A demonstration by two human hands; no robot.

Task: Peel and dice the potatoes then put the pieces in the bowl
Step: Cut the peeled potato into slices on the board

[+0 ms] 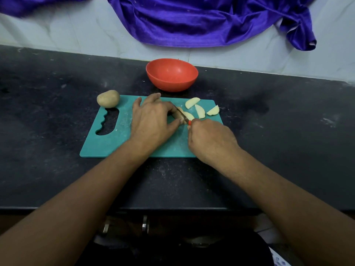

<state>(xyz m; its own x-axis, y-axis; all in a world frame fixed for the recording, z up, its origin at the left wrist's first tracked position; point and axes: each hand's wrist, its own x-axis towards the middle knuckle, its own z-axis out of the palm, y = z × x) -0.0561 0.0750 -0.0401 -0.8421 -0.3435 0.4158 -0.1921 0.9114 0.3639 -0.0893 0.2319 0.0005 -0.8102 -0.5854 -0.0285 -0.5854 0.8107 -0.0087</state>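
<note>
On the teal cutting board [115, 139] my left hand [151, 121] holds down a piece of potato [181, 117] with curled fingers and thumb. My right hand [209, 139] grips a knife [183, 116] by its red handle, and the blade sits in that piece. Three pale potato slices [199, 110] lie on the board's far right corner. A whole unpeeled potato [108, 98] rests at the board's far left corner. The red bowl [172, 74] stands just behind the board, with nothing visible in it.
The board lies on a dark stone counter [278, 131] with a front edge near my body. A purple cloth [201, 20] hangs over the white wall behind the bowl.
</note>
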